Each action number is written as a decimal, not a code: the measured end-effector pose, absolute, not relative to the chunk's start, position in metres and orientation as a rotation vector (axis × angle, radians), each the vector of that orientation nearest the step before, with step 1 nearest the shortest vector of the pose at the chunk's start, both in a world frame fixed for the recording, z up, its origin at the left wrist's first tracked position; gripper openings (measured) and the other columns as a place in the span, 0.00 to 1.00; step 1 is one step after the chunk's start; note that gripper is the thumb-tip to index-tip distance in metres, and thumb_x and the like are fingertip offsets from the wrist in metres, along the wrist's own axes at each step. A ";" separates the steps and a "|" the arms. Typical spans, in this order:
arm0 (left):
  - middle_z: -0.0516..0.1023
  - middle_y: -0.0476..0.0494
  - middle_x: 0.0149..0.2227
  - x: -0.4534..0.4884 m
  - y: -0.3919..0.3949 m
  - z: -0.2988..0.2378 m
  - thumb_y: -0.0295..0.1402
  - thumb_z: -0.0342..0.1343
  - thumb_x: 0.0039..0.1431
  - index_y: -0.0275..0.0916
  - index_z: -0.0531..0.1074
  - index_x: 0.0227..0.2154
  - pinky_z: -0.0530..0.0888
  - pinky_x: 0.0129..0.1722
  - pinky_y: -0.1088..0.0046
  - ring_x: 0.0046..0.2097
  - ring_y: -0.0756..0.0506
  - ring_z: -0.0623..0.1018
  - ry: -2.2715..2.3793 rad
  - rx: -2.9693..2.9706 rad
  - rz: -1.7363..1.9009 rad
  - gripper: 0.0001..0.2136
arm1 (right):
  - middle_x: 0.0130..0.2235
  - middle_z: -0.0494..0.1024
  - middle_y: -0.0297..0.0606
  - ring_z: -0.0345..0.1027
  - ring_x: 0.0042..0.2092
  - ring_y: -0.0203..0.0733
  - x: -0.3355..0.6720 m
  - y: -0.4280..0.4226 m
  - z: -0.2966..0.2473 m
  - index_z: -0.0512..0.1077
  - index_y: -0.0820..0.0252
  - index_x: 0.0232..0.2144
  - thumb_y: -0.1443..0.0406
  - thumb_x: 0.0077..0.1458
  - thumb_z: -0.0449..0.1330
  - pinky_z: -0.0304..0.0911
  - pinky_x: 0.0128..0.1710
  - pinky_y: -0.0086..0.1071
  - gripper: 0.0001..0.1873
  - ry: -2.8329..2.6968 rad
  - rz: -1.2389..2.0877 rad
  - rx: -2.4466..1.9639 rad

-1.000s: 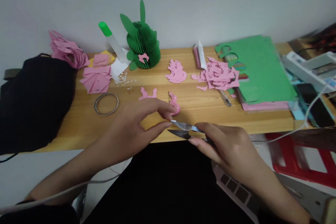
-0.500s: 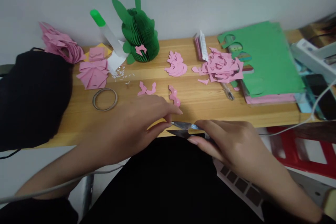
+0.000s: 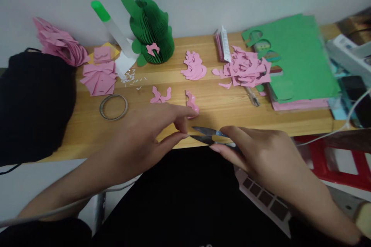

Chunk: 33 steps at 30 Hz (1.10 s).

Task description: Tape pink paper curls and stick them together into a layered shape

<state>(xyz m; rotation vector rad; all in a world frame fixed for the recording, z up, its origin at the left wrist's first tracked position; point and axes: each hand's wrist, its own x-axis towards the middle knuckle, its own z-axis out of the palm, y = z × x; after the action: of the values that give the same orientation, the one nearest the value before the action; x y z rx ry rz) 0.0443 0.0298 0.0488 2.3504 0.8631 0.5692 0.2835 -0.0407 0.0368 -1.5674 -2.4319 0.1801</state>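
While your right hand [image 3: 255,156] curls closed round the handle of a small pair of snips [image 3: 207,135], the blades point left, slightly apart, over the near edge of the worktop [image 3: 87,135]. Your left hand [image 3: 145,139] meets them there. Its thumb and a fingertip are pinched almost together right at the blade tips, and I cannot tell whether a scrap sits between them. Your forefinger reaches a little further and touches a pink cutout [image 3: 191,103] lying flat on the wood just beyond the snips.

To the left of that piece lie two smaller pink shapes [image 3: 160,95], and further left a tape ring [image 3: 113,107]. Behind them sits a neat pile of pink cutouts [image 3: 193,66]. To its right is a loose heap of pink scraps [image 3: 246,71], with a pen [image 3: 251,97] below it, and the heap overlaps a stack of green sheets [image 3: 298,58]. Against the wall stands a green paper figure [image 3: 150,34], with a green-capped glue stick [image 3: 111,27] leaning beside it. Folded pink pieces [image 3: 98,77] and a black bag [image 3: 31,104] fill the left end.
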 end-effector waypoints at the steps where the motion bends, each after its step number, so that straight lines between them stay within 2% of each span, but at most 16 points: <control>1: 0.79 0.54 0.31 0.044 0.030 0.047 0.24 0.58 0.59 0.43 0.71 0.46 0.71 0.41 0.76 0.35 0.51 0.78 0.894 2.293 0.605 0.13 | 0.18 0.73 0.36 0.65 0.17 0.39 0.285 -0.039 0.033 0.74 0.63 0.31 0.48 0.64 0.49 0.47 0.18 0.31 0.27 -2.365 0.302 -1.616; 4: 0.78 0.54 0.29 0.045 0.033 0.034 0.26 0.62 0.55 0.41 0.70 0.48 0.72 0.44 0.73 0.34 0.51 0.78 0.975 1.971 0.676 0.17 | 0.25 0.77 0.36 0.69 0.23 0.37 0.280 -0.031 0.015 0.73 0.61 0.34 0.48 0.56 0.61 0.55 0.21 0.28 0.21 -1.914 0.858 -1.655; 6: 0.77 0.54 0.27 0.048 0.035 0.022 0.27 0.64 0.52 0.39 0.65 0.51 0.73 0.41 0.72 0.32 0.50 0.78 0.978 1.675 0.670 0.24 | 0.27 0.77 0.35 0.67 0.25 0.35 0.270 -0.026 0.001 0.73 0.61 0.32 0.52 0.56 0.61 0.58 0.23 0.27 0.16 -1.514 1.092 -1.580; 9: 0.76 0.55 0.26 0.055 0.038 0.005 0.28 0.64 0.49 0.38 0.59 0.53 0.73 0.35 0.73 0.30 0.50 0.78 0.947 1.348 0.624 0.30 | 0.22 0.68 0.28 0.56 0.22 0.31 0.251 -0.023 -0.012 0.74 0.60 0.33 0.57 0.52 0.63 0.53 0.20 0.26 0.11 -1.263 1.333 -1.459; 11: 0.76 0.55 0.26 0.058 0.039 -0.003 0.28 0.64 0.47 0.40 0.58 0.53 0.73 0.34 0.73 0.30 0.50 0.79 0.925 1.254 0.610 0.30 | 0.21 0.65 0.27 0.54 0.22 0.30 0.242 -0.021 -0.015 0.74 0.60 0.31 0.59 0.51 0.63 0.53 0.21 0.26 0.10 -1.225 1.417 -1.401; 28: 0.77 0.53 0.28 0.059 0.048 -0.019 0.27 0.60 0.50 0.37 0.56 0.56 0.75 0.40 0.69 0.34 0.47 0.80 0.863 1.275 0.594 0.30 | 0.20 0.62 0.26 0.50 0.22 0.29 0.240 -0.002 -0.014 0.70 0.61 0.24 0.62 0.49 0.63 0.50 0.21 0.26 0.09 -1.184 1.485 -1.475; 33: 0.79 0.49 0.32 0.054 0.049 -0.030 0.28 0.60 0.53 0.38 0.59 0.55 0.76 0.44 0.66 0.37 0.47 0.81 0.990 1.463 0.666 0.26 | 0.22 0.68 0.30 0.56 0.23 0.32 0.247 0.003 -0.020 0.74 0.60 0.25 0.60 0.48 0.64 0.53 0.23 0.27 0.09 -1.181 1.390 -1.575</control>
<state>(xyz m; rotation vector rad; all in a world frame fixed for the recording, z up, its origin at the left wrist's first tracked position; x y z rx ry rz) 0.0537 0.0490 -0.0297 1.4632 0.9905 0.6657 0.2468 0.0030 -0.0197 -1.5747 -1.1807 1.3900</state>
